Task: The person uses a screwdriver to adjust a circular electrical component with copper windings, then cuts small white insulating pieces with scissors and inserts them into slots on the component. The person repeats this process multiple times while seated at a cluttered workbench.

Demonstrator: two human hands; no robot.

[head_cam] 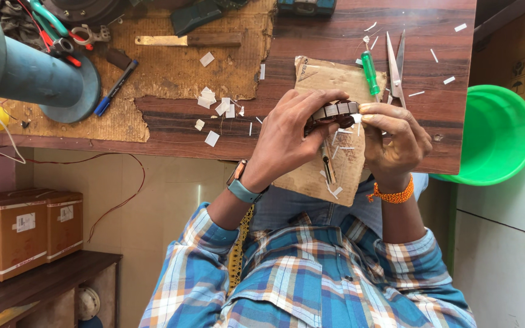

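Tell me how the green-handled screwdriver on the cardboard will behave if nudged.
The green-handled screwdriver has a round handle, so it would likely roll. It lies partly on the cardboard piece, whose rough face may slow it. It looks small and probably light, and the scissors beside it could stop it.

Scissors (395, 64) beside green screwdriver (370, 73); green basin (498, 135) right of table; blue pipe (28, 71); pen (115, 88).
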